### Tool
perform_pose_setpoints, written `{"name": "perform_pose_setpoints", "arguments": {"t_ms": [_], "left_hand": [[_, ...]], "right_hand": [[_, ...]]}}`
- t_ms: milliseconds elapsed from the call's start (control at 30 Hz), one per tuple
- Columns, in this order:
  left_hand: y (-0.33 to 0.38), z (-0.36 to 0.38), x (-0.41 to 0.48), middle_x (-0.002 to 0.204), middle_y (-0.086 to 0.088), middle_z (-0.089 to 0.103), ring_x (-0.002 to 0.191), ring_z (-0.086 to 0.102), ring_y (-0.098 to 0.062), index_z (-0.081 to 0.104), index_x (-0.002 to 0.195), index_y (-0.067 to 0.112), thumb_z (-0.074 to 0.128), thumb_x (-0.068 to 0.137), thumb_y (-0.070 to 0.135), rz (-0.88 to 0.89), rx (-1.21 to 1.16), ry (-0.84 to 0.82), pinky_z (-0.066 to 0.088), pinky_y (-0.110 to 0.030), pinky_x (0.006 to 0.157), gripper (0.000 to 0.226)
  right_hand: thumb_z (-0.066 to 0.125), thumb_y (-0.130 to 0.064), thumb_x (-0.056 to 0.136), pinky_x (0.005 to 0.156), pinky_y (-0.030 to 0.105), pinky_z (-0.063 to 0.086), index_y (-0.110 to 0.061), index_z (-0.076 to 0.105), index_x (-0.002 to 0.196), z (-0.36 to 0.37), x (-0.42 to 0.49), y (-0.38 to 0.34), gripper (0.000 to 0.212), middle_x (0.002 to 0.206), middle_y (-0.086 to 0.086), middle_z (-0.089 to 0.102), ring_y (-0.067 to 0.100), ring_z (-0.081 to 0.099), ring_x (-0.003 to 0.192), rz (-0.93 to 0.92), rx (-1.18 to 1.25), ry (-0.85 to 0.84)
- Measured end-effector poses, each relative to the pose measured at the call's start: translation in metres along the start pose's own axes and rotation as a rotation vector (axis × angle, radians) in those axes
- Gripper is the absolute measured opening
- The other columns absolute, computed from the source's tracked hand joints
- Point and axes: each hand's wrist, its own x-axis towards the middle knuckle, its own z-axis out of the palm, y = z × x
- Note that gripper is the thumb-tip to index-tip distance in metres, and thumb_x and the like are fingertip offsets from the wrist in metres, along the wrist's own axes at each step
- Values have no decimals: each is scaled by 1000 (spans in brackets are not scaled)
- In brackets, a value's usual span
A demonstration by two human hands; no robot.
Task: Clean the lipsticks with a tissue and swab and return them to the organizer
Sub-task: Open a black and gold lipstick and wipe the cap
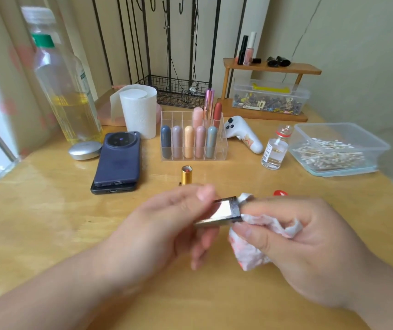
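Observation:
My left hand (166,225) pinches a square silver lipstick cap (224,211), held on its side above the wooden table. My right hand (309,244) grips a crumpled white tissue (250,251) stained pink, with part of it pushed into the cap's open dark end. A gold lipstick tube (186,175) stands uncapped just beyond my hands. Behind it the clear acrylic organizer (221,148) holds several pastel capsule-shaped lipsticks (189,145) in front and three taller ones (208,108) behind. A clear tub of cotton swabs (333,151) sits at the right.
Two stacked phones (118,160), a silver disc (85,150), a big oil bottle (64,86) and a paper roll (139,110) stand on the left. A small glass vial (275,151), a white controller (243,133), a red cap (280,193) and a wooden shelf (271,67) lie right.

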Motion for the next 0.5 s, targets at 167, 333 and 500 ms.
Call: {"name": "perform_pose_setpoints", "arguments": {"t_ms": [167, 333, 500], "left_hand": [[10, -3, -4, 55, -8, 42, 39, 32, -13, 65, 81, 6, 65, 85, 46, -291, -181, -110, 30, -17, 38, 40], [5, 6, -4, 60, -6, 37, 42, 32, -11, 55, 80, 8, 66, 92, 27, -161, -320, -77, 35, -17, 34, 25], [-3, 14, -3, 60, -4, 34, 44, 30, -14, 59, 85, 4, 62, 91, 22, -8, -218, 41, 37, -20, 34, 20]], "right_hand": [[55, 10, 87, 69, 18, 40, -4, 62, 72, -1, 6, 2, 22, 74, -3, 58, 9, 52, 75, -252, -407, -50], [45, 7, 90, 66, 19, 39, -7, 52, 65, -1, 6, 9, 29, 69, -4, 55, 9, 52, 71, -190, -372, -8], [50, -3, 96, 60, 20, 43, -13, 55, 64, 4, 4, 9, 34, 64, 3, 58, 16, 55, 60, 102, -25, -31]]}}
